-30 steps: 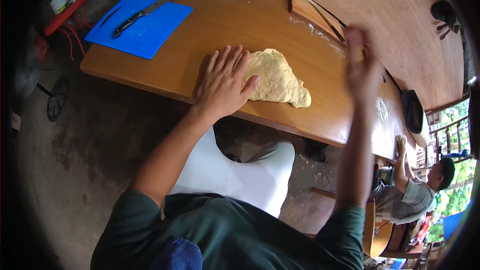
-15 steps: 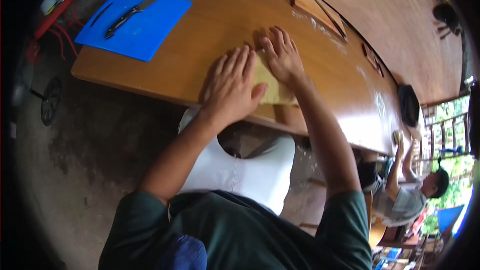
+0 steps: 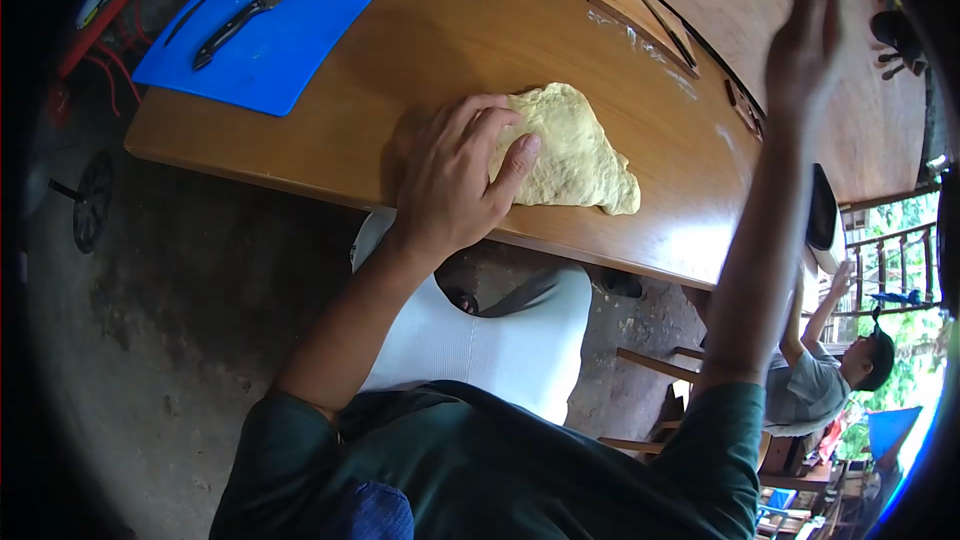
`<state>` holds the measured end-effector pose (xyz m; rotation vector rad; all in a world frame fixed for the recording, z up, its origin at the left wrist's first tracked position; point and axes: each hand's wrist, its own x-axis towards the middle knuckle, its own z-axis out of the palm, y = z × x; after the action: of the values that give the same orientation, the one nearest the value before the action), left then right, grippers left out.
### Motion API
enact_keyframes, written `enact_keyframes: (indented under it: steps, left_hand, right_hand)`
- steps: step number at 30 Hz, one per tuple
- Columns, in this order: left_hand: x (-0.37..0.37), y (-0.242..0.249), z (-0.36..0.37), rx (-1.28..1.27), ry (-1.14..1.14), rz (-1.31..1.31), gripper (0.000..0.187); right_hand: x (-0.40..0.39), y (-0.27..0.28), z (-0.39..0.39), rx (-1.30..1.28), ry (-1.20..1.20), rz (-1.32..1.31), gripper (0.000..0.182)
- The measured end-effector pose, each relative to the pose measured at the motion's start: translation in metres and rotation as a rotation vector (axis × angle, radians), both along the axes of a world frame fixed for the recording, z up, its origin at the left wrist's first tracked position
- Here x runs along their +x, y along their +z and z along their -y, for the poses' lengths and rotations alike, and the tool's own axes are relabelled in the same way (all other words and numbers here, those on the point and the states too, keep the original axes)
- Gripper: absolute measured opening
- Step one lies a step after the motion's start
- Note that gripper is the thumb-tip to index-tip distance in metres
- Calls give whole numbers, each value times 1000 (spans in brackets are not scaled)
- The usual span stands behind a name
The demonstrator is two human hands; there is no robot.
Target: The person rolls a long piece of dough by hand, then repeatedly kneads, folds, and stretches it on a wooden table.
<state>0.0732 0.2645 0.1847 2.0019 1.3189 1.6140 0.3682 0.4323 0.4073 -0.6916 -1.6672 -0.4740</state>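
Note:
A pale yellow slab of dough (image 3: 572,152), uneven and roughly triangular, lies on the brown wooden table (image 3: 420,30) near its front edge. My left hand (image 3: 458,172) rests at the dough's left side. Its fingers are curled over that edge and the thumb presses on the surface, covering part of the dough. My right hand (image 3: 803,35) is raised well off to the right, apart from the dough and slightly smeared by motion. Its fingers are spread, and I see nothing in them.
A blue cutting board (image 3: 285,65) with a black-handled knife (image 3: 262,6) lies at the table's left end. A wooden piece (image 3: 635,10) sits at the back, near white smears. Another person (image 3: 815,380) works at the far right.
My right hand has lifted off the dough and swung up to the right. My left hand's flat fingers have curled over the dough's edge. Much more of the dough shows.

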Motion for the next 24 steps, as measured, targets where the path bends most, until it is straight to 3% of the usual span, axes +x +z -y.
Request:
enact_keyframes:
  steps: [2,4,6,9,13,14,16,17,19,22,24]
  left_hand:
    - [-3,-1,-2,-5,-9,47,35]
    - [-4,-1,0,-17,-23,84,32]
    - [-4,0,-3,-25,-40,109,30]
    - [-2,0,-4,14,1,90,26]
    - [-5,-1,-2,48,46,19,22]
    - [-7,0,-5,72,46,47,21]
    - [-3,0,-7,55,30,54,19]
    - [-2,2,-11,82,25,76,19]
    - [-5,-5,-6,69,41,41,18]
    - [-3,-1,-11,67,13,151,21]
    - [-5,-2,-13,81,9,175,22]
  right_hand:
    - [-60,-89,19,-368,-145,125,36]
    - [-94,-243,-7,-251,-566,562,41]
    - [-110,-200,17,-657,-190,381,43]
    - [-103,-205,11,-793,-155,290,44]
    - [-101,-189,7,-731,64,148,47]
    - [-99,-173,2,-548,90,200,48]
    - [-93,-112,16,-555,66,276,45]
    - [-42,-105,-36,-341,-53,352,43]
    - [-99,-47,69,-651,200,296,29]
    - [-118,-71,54,-882,-301,592,31]
    - [-112,-115,39,-697,-205,499,37]
